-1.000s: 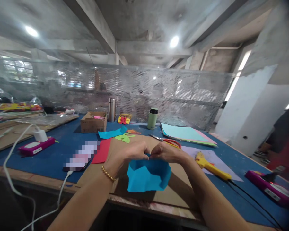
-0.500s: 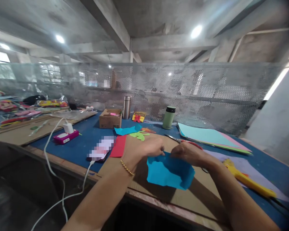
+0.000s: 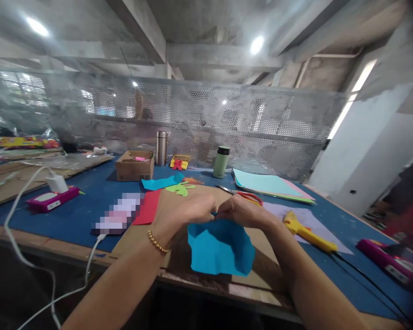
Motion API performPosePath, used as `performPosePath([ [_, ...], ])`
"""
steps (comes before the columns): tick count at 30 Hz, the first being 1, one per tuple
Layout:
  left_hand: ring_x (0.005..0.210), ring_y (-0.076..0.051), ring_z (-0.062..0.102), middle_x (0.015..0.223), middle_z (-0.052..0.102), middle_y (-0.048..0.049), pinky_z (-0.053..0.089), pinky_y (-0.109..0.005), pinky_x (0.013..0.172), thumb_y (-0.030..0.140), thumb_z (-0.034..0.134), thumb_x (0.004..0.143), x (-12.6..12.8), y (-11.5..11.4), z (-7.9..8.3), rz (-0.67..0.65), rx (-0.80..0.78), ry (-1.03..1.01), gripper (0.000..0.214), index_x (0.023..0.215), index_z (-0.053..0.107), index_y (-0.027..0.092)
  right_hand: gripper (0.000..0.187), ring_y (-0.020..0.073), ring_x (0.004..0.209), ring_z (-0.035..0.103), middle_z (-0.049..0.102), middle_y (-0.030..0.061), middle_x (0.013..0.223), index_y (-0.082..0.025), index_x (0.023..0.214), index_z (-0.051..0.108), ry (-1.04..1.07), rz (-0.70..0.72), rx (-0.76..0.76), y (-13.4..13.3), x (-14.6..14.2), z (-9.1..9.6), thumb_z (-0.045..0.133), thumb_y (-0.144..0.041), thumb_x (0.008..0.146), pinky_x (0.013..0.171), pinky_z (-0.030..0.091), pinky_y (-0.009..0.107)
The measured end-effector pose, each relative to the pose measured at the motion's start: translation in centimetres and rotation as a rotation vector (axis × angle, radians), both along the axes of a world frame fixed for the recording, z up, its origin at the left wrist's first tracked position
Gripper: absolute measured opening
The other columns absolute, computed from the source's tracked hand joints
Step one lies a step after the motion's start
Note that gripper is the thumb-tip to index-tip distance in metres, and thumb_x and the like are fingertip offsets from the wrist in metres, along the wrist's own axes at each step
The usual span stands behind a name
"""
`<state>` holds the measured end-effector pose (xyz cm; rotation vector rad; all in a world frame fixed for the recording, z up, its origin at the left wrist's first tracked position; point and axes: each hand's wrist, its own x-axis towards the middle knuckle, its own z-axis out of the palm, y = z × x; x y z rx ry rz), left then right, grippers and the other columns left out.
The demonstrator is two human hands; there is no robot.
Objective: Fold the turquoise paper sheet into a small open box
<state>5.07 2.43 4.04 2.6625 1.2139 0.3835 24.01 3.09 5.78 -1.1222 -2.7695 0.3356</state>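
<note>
A sheet of blue paper [image 3: 220, 250] with a wavy cut edge hangs bent over the front of the cardboard. My left hand [image 3: 201, 208], with a gold bead bracelet at its wrist, pinches the paper's upper edge. Close beside it, my right hand [image 3: 239, 211] is closed on the same edge, fingertips almost meeting the left ones. Just behind my right hand lie orange-handled scissors [image 3: 249, 197]. Green cut paper leaves [image 3: 181, 188], a red paper piece [image 3: 147, 208] and another blue paper scrap [image 3: 161, 182] lie beyond my left hand.
A yellow glue gun [image 3: 309, 236] lies on lilac paper at right, its black cord running to a purple power strip [image 3: 387, 261]. Coloured sheets [image 3: 271, 183], a green bottle [image 3: 221, 162], a steel flask [image 3: 161, 149] and a cardboard box [image 3: 135, 166] stand behind. A phone [image 3: 119, 215] charges at left.
My hands have come closer together along the paper's upper edge. The view has turned right, so the scene sits further left and a purple power strip shows at right.
</note>
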Motion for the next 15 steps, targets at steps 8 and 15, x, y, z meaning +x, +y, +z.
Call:
performPosePath([
  [8,0.051,-0.011,0.03,0.047,0.034,0.0045,0.017,-0.033,0.056,0.015,0.059,0.074,-0.5,-0.1,0.8,0.014,-0.001,0.046,0.025,0.052,0.048,0.017,0.025,0.0145,0.064,0.054,0.069,0.002,0.071,-0.016,0.079,0.075,0.076,-0.043,-0.14,1.5,2.2,-0.2,0.058,-0.033,0.08,0.059,0.039,0.025],
  [15,0.054,-0.011,0.035,0.052,0.04,0.0044,0.02,-0.03,0.054,0.022,0.06,0.076,-0.2,0.1,0.3,-0.003,-0.098,-0.004,0.02,0.058,0.054,0.017,0.023,0.0139,0.063,0.055,0.068,0.0011,0.069,-0.016,0.075,0.074,0.031,0.032,-0.064,1.7,2.3,-0.6,0.056,-0.03,0.081,0.061,0.04,0.025],
])
